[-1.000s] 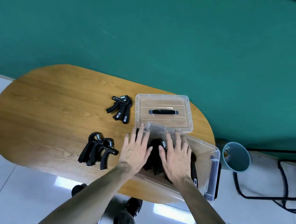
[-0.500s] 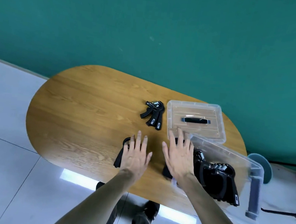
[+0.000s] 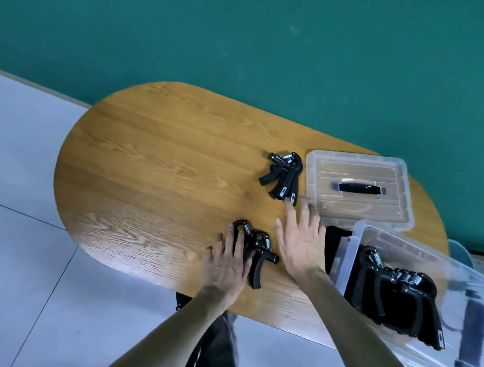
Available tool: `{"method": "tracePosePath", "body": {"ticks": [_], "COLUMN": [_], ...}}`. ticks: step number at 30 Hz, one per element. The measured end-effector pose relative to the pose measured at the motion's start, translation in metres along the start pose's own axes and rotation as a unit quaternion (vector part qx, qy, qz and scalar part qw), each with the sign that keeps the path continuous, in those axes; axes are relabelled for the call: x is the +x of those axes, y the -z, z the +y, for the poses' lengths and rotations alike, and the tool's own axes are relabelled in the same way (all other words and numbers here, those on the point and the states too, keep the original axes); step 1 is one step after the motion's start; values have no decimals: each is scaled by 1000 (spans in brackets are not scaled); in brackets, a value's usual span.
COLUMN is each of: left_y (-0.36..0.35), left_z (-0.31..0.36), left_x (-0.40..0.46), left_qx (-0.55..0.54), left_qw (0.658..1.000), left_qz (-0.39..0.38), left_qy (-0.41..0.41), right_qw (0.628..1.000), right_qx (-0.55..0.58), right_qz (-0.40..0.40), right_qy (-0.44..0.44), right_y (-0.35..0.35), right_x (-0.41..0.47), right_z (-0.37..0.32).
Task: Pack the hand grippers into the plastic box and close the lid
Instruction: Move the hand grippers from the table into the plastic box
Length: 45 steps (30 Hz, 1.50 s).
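Observation:
A clear plastic box [image 3: 346, 261] stands at the table's right end, overhanging the near edge, with several black hand grippers [image 3: 396, 292] inside. Its clear lid [image 3: 355, 171] with a black handle lies flat just behind it. My left hand [image 3: 227, 264] lies with fingers apart on a near pile of black hand grippers [image 3: 258, 255]. My right hand [image 3: 300, 240] hovers open with spread fingers left of the box, its fingertips just short of a far pile of hand grippers [image 3: 283, 175].
The oval wooden table [image 3: 161, 175] stands against a teal wall. A teal bin [image 3: 463, 251] shows behind the box. White floor tiles lie to the left and below, and my legs are under the near edge.
Both hands have come out of the box and moved left. The left hand settled on the near pile; the right hand has reached toward the far pile.

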<state>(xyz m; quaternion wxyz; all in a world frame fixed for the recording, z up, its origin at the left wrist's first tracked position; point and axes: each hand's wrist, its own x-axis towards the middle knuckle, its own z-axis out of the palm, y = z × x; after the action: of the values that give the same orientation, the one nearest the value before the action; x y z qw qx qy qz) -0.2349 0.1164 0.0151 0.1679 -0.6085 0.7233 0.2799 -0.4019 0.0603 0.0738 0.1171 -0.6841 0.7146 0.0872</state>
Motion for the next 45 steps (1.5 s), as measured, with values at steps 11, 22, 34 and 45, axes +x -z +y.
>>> {"method": "tracePosePath", "body": {"ticks": [11, 22, 34, 45], "left_y": [-43, -63, -63, -66], "left_z": [7, 6, -1, -5], "left_x": [51, 64, 67, 68], "left_qx": [-56, -94, -96, -107], "left_qw": [997, 992, 992, 986], "left_qz": [38, 78, 69, 104], "left_qy": [-23, -24, -54, -78], "right_qw": [998, 990, 988, 989], "right_qx": [38, 97, 53, 52], "right_qz": [-26, 22, 36, 89], "right_qy": [-34, -103, -141, -109], "right_y": [-51, -94, -103, -97], "right_x": [82, 169, 192, 177], "right_z": [-4, -18, -29, -21]}}
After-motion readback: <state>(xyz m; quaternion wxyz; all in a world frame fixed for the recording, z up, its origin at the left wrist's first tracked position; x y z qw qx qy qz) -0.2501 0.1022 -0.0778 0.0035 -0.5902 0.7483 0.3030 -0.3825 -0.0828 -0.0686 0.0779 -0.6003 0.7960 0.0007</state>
